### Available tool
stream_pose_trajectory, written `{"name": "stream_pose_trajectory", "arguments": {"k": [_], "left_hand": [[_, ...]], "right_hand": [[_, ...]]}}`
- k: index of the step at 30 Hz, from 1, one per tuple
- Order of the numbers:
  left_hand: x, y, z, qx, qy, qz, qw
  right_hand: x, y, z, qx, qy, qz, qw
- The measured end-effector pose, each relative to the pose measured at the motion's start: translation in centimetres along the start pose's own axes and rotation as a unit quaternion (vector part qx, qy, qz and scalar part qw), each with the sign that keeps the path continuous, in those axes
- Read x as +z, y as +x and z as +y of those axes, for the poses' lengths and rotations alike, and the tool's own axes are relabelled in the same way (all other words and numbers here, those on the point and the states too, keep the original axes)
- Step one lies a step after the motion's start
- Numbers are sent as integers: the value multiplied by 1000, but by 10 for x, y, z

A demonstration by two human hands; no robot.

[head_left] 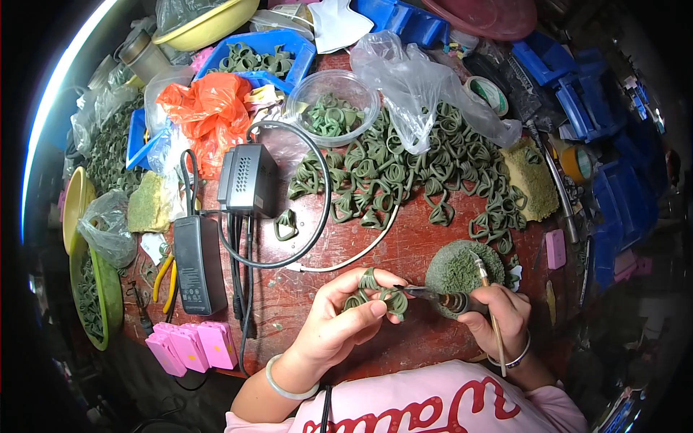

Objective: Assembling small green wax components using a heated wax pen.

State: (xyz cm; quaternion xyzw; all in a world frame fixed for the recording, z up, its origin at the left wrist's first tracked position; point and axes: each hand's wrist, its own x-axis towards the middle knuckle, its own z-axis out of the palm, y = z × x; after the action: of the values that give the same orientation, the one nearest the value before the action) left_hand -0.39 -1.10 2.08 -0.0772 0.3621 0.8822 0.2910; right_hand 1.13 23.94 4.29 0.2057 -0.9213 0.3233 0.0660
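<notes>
My left hand (338, 317) pinches a few dark green ring-shaped pieces (394, 303) between thumb and fingers, above the table's near edge. My right hand (505, 317) is closed around a pen-like tool (453, 302) with a dark barrel and a narrow tip. That tip meets the pieces at my left fingertips. A thin brush (497, 325) with a pale wooden handle is also held in my right hand, its bristles pointing away from me. Just beyond the tool sits a round pad (462, 268) covered with green crumbs.
A heap of similar green rings (404, 166) spreads across the red table (346, 249). A clear tub (332, 108) holds more. To the left stand black power boxes (249, 179) with looping cables, yellow-handled pliers (166, 278) and pink blocks (191, 346). Blue bins (624, 202) line the right.
</notes>
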Motion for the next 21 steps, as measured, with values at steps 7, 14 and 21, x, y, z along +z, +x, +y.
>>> {"name": "stream_pose_trajectory", "arguments": {"k": [7,14,21], "left_hand": [[-2,0,-1,1,5,1,1000],[-3,0,-1,12,-14,-25,1000],[-6,2,-4,24,-33,-46,998]], "right_hand": [[0,0,0,0,0,-1,1000],[0,1,-1,1,-2,1,1000],[-2,0,-1,3,9,5,1000]]}}
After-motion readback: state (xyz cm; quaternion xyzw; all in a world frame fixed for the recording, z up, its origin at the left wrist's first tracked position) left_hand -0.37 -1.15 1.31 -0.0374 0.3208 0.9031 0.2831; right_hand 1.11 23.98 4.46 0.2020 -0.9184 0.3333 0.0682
